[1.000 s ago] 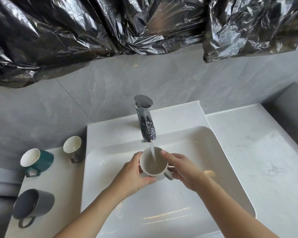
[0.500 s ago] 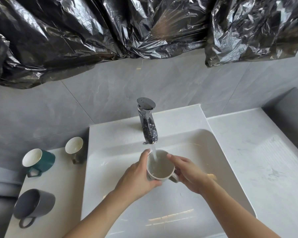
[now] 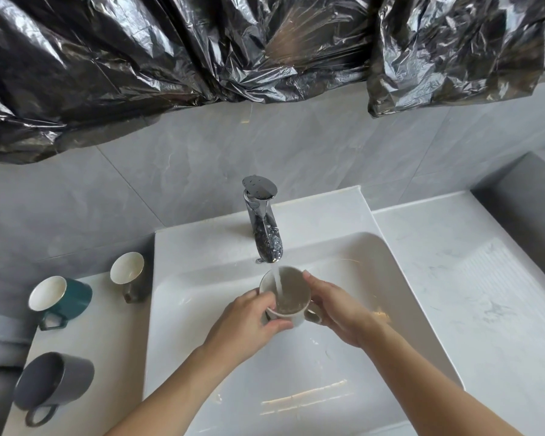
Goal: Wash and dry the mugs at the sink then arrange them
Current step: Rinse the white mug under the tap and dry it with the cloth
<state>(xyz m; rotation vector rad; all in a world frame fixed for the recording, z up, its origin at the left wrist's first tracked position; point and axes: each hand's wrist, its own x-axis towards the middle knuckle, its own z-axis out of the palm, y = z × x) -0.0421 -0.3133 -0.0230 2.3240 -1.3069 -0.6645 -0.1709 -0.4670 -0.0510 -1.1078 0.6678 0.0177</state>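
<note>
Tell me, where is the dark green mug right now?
In the head view, the dark green mug stands on the counter left of the sink, between the small cream mug behind it and the grey mug nearer the person.

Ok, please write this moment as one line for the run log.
step: rinse | white mug under tap | left hand, right hand hold it | three mugs wait

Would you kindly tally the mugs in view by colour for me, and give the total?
White or cream mugs: 2, the one held under the tap and the small one by the basin
Teal mugs: 1
Grey mugs: 1
Total: 4
</note>
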